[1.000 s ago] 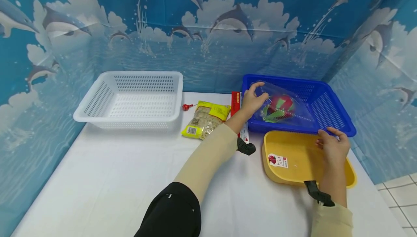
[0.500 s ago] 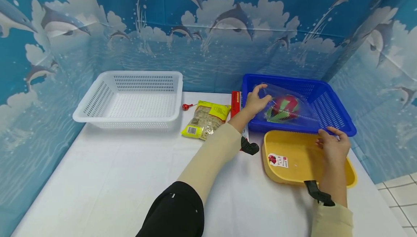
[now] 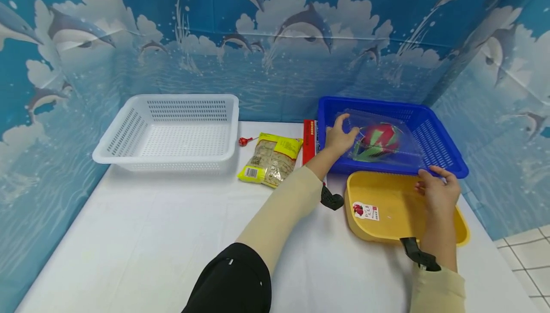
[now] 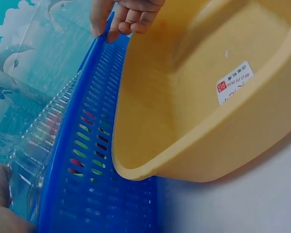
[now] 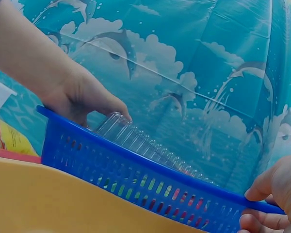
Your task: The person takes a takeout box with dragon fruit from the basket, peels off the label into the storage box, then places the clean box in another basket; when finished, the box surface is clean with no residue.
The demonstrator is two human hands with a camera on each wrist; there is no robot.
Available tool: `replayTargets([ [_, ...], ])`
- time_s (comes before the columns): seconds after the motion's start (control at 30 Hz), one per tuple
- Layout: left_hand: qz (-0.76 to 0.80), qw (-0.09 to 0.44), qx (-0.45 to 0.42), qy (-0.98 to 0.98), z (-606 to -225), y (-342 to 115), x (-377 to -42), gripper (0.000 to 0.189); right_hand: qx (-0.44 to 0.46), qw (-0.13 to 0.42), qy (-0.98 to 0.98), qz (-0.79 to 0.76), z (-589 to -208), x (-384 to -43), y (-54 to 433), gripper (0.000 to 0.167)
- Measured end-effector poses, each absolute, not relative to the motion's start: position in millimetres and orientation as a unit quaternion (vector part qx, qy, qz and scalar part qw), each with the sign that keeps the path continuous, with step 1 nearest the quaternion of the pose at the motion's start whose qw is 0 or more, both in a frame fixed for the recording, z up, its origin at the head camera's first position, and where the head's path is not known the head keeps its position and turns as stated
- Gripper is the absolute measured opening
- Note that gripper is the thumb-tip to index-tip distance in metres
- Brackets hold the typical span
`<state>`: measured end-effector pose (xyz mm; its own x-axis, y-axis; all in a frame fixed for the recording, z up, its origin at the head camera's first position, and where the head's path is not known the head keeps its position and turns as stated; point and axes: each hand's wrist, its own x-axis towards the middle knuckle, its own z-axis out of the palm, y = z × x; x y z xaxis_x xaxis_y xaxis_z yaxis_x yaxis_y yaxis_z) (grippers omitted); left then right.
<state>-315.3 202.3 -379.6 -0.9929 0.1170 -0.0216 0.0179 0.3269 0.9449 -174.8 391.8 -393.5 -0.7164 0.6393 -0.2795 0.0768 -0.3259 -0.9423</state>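
My left hand [image 3: 339, 138] pinches the left end of a clear plastic tray [image 3: 397, 117] with a ribbed side, which lies tilted within the blue basket [image 3: 442, 148]. A red and green dragon fruit [image 3: 381, 137] shows through the clear plastic. In the right wrist view, the tray's ribs [image 5: 136, 141] rise above the blue rim beside my left thumb. My right hand [image 3: 440, 191] grips the front right rim of the basket between thumb and fingers. Slots in the basket wall [image 4: 82, 141] let red and green through.
A yellow bin [image 3: 388, 208] with a label stands before the blue basket. Further left are a yellow snack bag [image 3: 272, 160], a red lollipop [image 3: 244, 141], a red packet [image 3: 309, 138] partly behind the forearm, and a white basket [image 3: 185, 138]. A dolphin-print curtain [image 3: 279, 83] hangs behind.
My left hand has shifted slightly right, and the clear tray has moved right and flattened in the blue basket. The dragon fruit has shifted right too. My right hand keeps its grip on the rim.
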Motion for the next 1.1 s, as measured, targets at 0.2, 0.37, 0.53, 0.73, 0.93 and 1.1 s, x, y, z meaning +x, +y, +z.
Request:
replayTargets([
  [0.2,0.551,0.067,0.024,0.831,-377,203,-311,0.054,-0.321,0.193,-0.545,0.75,-394,-174,391,0.032],
  [0.37,0.544,0.096,0.011,0.834,-376,204,-311,0.067,-0.318,0.191,-0.543,0.753,-393,-173,391,0.033],
  [0.53,0.546,0.118,-0.004,0.829,-376,203,-311,0.07,-0.314,0.192,-0.548,0.751,-394,-174,389,0.032],
  [0.73,0.542,0.114,-0.005,0.833,-377,201,-311,0.07,-0.313,0.186,-0.549,0.752,-395,-173,388,0.032],
  [0.93,0.533,0.009,0.073,0.843,-383,200,-309,0.06,-0.316,0.184,-0.548,0.753,-395,-174,389,0.034],
  [1.1,0.57,-0.067,0.123,0.81,-386,195,-304,0.052,-0.323,0.175,-0.544,0.754,-394,-174,391,0.035],
])
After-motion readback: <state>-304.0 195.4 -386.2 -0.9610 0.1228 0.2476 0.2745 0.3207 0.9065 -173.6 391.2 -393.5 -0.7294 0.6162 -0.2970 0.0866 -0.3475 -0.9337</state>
